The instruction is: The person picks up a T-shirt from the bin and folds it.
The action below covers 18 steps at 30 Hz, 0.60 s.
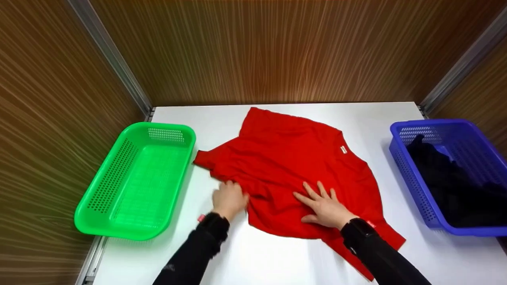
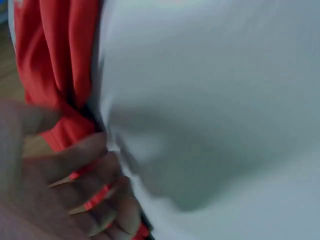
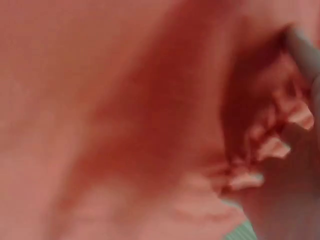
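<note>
A red shirt (image 1: 285, 146) lies spread and wrinkled across the white table, a small white label near its right edge. My right hand (image 1: 326, 209) rests on the cloth with its fingers spread. Red fabric (image 3: 150, 100) fills most of the blurred right wrist view, with small creases beside the fingers. At the near left edge of the shirt is my left hand (image 1: 229, 200), motion-blurred. In the left wrist view, its loosely bent fingers (image 2: 85, 150) overlap the bunched red cloth (image 2: 60, 50), with thumb and index finger apart.
To the left stands a green basket (image 1: 134, 227) with nothing in it. A blue basket (image 1: 425, 206) on the right holds black cloth (image 1: 455, 178). Wood-grain panels (image 1: 269, 51) close off the back and both sides of the white table (image 1: 273, 257).
</note>
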Tool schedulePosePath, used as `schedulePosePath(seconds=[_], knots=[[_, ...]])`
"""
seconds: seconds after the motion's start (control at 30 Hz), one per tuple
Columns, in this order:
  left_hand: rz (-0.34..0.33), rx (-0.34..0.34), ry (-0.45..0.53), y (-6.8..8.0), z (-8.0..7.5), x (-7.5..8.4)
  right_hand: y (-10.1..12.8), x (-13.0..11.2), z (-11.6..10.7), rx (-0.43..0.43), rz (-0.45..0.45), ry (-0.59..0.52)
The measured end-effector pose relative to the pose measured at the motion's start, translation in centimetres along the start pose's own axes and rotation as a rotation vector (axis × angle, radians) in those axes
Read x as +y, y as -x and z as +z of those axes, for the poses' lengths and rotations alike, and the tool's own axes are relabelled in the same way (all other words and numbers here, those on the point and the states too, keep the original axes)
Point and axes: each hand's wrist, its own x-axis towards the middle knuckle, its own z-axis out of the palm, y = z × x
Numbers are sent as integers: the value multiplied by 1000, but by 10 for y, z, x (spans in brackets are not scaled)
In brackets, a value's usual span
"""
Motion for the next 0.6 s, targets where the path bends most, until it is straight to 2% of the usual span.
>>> schedulePosePath(seconds=[0.03,0.1,0.2,0.3,0.47,0.53,0.6], knots=[[5,-47,29,5,3,5,0,-1,2,-9,18,4],[41,-85,107,11,8,13,0,-6,4,0,41,27],[55,-106,330,10,12,19,-2,-14,7,21,67,78],[-25,-93,693,5,6,23,-3,-21,7,12,115,105],[-195,-8,1443,-3,-14,28,-6,-25,6,-14,187,150],[-228,5,1639,-3,-21,28,-7,-25,6,-23,194,167],[-215,25,1728,-2,-26,26,-7,-24,6,-35,201,170]])
